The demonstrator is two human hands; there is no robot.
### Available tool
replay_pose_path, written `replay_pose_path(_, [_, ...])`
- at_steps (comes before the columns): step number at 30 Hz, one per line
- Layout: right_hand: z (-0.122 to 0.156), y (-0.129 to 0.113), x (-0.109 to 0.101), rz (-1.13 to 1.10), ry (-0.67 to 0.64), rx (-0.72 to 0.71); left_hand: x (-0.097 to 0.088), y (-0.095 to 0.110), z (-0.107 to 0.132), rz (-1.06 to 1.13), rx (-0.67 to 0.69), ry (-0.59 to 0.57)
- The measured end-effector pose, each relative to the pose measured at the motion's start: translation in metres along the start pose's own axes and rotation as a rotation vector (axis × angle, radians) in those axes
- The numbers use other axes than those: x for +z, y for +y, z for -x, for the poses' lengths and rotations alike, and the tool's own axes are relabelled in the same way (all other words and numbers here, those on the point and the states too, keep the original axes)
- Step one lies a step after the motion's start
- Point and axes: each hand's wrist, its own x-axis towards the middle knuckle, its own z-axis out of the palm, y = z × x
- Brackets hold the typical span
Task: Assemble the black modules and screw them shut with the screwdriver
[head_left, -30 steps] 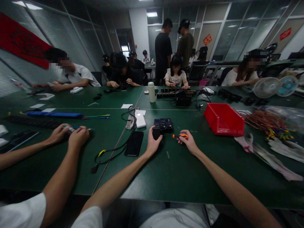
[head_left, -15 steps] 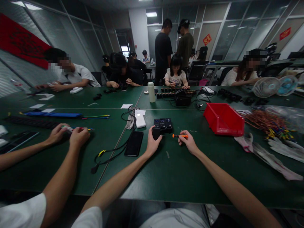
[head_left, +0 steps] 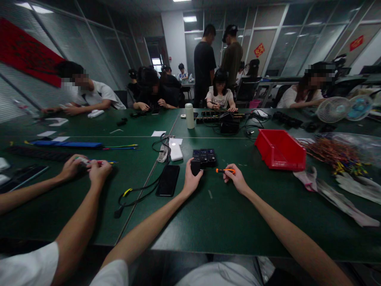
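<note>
My left hand (head_left: 191,179) is closed around a small black block (head_left: 195,167) that rests on the green table (head_left: 226,214). Just behind it lies a row of black terminal blocks (head_left: 204,156). My right hand (head_left: 236,178) pinches the handle of a small orange screwdriver (head_left: 225,171), whose tip points left toward the black block, a short gap away from it. A black phone (head_left: 168,180) lies face down left of my left hand.
A red bin (head_left: 280,149) stands to the right, with a heap of coloured wires (head_left: 336,155) and grey gloves (head_left: 342,198) beyond. A white power bank (head_left: 175,151) and black cables (head_left: 139,194) lie to the left. A neighbour's hands (head_left: 86,169) work on wires there. Other people sit across the table.
My right hand has turned the orange screwdriver so it lies level with its tip pointing left toward the black block. The neighbour's hands have drawn closer together. My left hand has stayed put.
</note>
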Motion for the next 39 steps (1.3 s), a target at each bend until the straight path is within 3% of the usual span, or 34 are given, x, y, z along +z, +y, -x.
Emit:
replay_pose_path(22, [-0.0017,0.0025,0.0007,0.054,0.034,0.025,0.0005,-0.0023,0.0003,0.0,0.006,-0.004])
replay_pose_path(30, [-0.0019,0.0032,0.002,-0.017,0.045,-0.028,0.0008,-0.0028,0.0003,0.0,0.003,-0.003])
replay_pose_path(39, [-0.0011,0.0004,0.0023,0.03,0.032,0.019,0.0006,-0.0025,0.0002,0.005,0.001,-0.009])
